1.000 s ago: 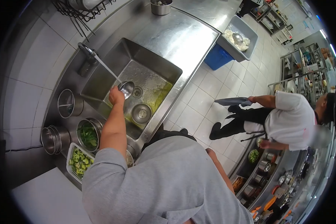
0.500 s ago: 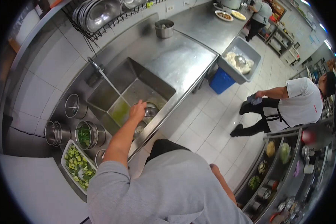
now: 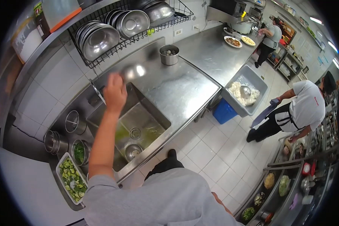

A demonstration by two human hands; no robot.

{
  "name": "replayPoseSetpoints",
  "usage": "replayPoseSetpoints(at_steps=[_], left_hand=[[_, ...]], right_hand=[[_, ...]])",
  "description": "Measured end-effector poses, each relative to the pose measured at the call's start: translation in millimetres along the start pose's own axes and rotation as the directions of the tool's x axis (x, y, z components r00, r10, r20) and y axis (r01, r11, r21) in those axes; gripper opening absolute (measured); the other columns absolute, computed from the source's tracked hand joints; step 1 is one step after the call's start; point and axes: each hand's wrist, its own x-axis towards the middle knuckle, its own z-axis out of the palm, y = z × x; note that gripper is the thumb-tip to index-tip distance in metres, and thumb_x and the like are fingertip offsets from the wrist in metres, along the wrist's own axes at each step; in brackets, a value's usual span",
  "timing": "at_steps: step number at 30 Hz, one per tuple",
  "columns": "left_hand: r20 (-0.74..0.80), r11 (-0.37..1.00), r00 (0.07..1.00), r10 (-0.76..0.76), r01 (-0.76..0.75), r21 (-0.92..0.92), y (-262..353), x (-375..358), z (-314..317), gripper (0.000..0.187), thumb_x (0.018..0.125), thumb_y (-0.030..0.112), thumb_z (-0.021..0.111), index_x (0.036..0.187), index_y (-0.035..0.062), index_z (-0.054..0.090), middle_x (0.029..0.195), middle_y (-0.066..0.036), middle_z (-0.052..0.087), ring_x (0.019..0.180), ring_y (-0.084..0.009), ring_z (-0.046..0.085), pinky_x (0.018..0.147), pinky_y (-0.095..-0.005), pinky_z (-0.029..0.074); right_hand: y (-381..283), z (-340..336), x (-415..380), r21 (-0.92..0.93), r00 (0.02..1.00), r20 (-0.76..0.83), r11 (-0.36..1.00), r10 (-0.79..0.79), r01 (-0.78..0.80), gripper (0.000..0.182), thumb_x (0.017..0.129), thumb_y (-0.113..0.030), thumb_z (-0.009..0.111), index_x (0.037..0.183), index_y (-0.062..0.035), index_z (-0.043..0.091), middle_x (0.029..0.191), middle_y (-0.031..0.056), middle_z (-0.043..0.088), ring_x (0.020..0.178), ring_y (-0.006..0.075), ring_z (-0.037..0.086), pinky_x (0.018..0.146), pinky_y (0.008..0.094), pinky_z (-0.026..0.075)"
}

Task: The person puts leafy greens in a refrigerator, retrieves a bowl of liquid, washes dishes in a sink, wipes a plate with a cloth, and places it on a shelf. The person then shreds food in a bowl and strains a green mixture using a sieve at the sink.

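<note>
My left hand (image 3: 115, 92) is raised over the back edge of the sink (image 3: 147, 109), beside the faucet. Its fingers are closed on a shiny metal bowl (image 3: 135, 71), which is smeared by motion. A small round metal bowl (image 3: 133, 151) lies in the near part of the sink, close to the drain (image 3: 135, 132). Of my right arm (image 3: 220, 201) only a strip shows past the grey shirt; my right hand is hidden.
A rack (image 3: 139, 37) of metal bowls hangs above. Metal pots (image 3: 56, 142) and a broccoli basket (image 3: 71, 179) stand left. A metal pot (image 3: 169, 55) sits on the counter. A grey tub (image 3: 252, 75) stands beyond, and a co-worker (image 3: 307, 101) is at right.
My left hand has lifted from inside the sink up and back with the metal bowl. My right hand has gone out of sight. The co-worker's cloth now hangs lower, and the view has shifted.
</note>
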Motion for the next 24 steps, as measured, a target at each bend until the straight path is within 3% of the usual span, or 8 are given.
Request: replayPoseSetpoints(at_steps=[2, 4, 11, 13, 17, 18, 20, 24], left_hand=[[-0.255, 0.995, 0.964, 0.081, -0.064, 0.072, 11.4, 82.9, -2.3, 0.019, 0.086, 0.004, 0.071, 0.103, 0.0045, 0.061, 0.120, -0.013, 0.064, 0.095, -0.0408, 0.069, 0.075, -0.0506, 0.059], [-0.306, 0.994, 0.946, 0.107, -0.094, 0.056, 11.7, 150.9, 6.6, 0.021, 0.090, 0.005, 0.068, 0.111, 0.0075, 0.063, 0.120, -0.015, 0.064, 0.099, -0.0431, 0.067, 0.078, -0.0496, 0.058], [0.026, 0.914, 1.000, -0.002, -0.009, 0.406, -14.8, 259.8, 98.1, 0.049, 0.095, 0.006, 0.056, 0.144, 0.0104, 0.052, 0.129, -0.014, 0.061, 0.096, -0.0387, 0.073, 0.075, -0.0492, 0.062], [0.089, 0.843, 0.994, 0.060, -0.098, 0.529, -21.0, 257.9, 115.2, 0.063, 0.095, 0.007, 0.056, 0.157, 0.0105, 0.043, 0.127, -0.016, 0.061, 0.090, -0.0403, 0.075, 0.072, -0.0485, 0.064], [0.140, 0.867, 0.983, -0.119, 0.034, 0.497, -21.4, 259.8, 110.2, 0.069, 0.093, 0.006, 0.061, 0.158, 0.0074, 0.039, 0.138, -0.021, 0.056, 0.101, -0.0428, 0.071, 0.084, -0.0512, 0.061], [0.130, 0.856, 0.980, -0.153, 0.065, 0.513, -11.9, 253.3, 102.1, 0.069, 0.093, 0.006, 0.061, 0.158, 0.0074, 0.039, 0.138, -0.021, 0.056, 0.101, -0.0428, 0.071, 0.084, -0.0512, 0.061], [-0.025, 0.862, 0.995, 0.092, -0.067, 0.502, 11.4, 234.5, 86.8, 0.065, 0.090, 0.009, 0.067, 0.152, 0.0075, 0.047, 0.138, -0.018, 0.057, 0.110, -0.0404, 0.066, 0.087, -0.0476, 0.061], [-0.027, 0.978, 0.983, 0.180, -0.176, 0.113, 46.2, 138.4, 74.8, 0.035, 0.086, 0.009, 0.072, 0.121, 0.0056, 0.068, 0.117, -0.014, 0.067, 0.103, -0.0360, 0.067, 0.081, -0.0443, 0.059]], right_hand=[[-32.0, -26.0, 24.5, -0.151, 0.988, -0.062, 0.980, -0.141, 0.130, 0.047, 0.091, -0.039, 0.065, 0.102, 0.0057, 0.076, 0.095, 0.0231, 0.078, 0.093, 0.0371, 0.076, 0.084, 0.0420, 0.059], [-85.5, -60.3, 37.4, -0.299, 0.956, -0.100, 0.925, -0.277, 0.236, 0.045, 0.092, -0.037, 0.066, 0.101, 0.0060, 0.076, 0.093, 0.0222, 0.078, 0.089, 0.0351, 0.076, 0.081, 0.0414, 0.059], [-195.1, -136.6, 93.3, 0.322, 0.947, -0.277, 0.912, -0.165, 0.253, 0.022, 0.097, -0.020, 0.067, 0.099, 0.0018, 0.067, 0.080, 0.0094, 0.070, 0.068, 0.0170, 0.070, 0.058, 0.0301, 0.054], [-210.6, -146.4, 89.6, 0.228, 0.944, -0.262, 0.937, -0.203, 0.265, 0.031, 0.099, -0.025, 0.065, 0.099, 0.0055, 0.070, 0.084, 0.0154, 0.075, 0.075, 0.0228, 0.075, 0.071, 0.0362, 0.058], [-187.2, -161.3, 109.2, -0.121, 0.881, -0.143, 0.891, -0.451, 0.437, 0.043, 0.101, -0.032, 0.060, 0.108, 0.0086, 0.072, 0.099, 0.0228, 0.077, 0.090, 0.0354, 0.075, 0.081, 0.0442, 0.058], [-140.2, -155.1, 158.0, -0.023, 0.923, -0.096, 0.928, -0.373, 0.372, 0.046, 0.101, -0.034, 0.060, 0.110, 0.0087, 0.072, 0.101, 0.0237, 0.077, 0.092, 0.0369, 0.074, 0.083, 0.0455, 0.057], [-62.5, -146.0, 240.7, 0.150, 0.979, 0.001, 0.968, -0.205, 0.203, 0.050, 0.101, -0.038, 0.058, 0.114, 0.0088, 0.073, 0.107, 0.0254, 0.077, 0.098, 0.0397, 0.073, 0.087, 0.0483, 0.056], [-159.1, -224.1, 163.8, 0.025, 0.978, -0.114, 0.983, -0.178, 0.181, 0.036, 0.099, -0.024, 0.067, 0.112, 0.0092, 0.072, 0.098, 0.0192, 0.078, 0.084, 0.0293, 0.073, 0.072, 0.0404, 0.058]])
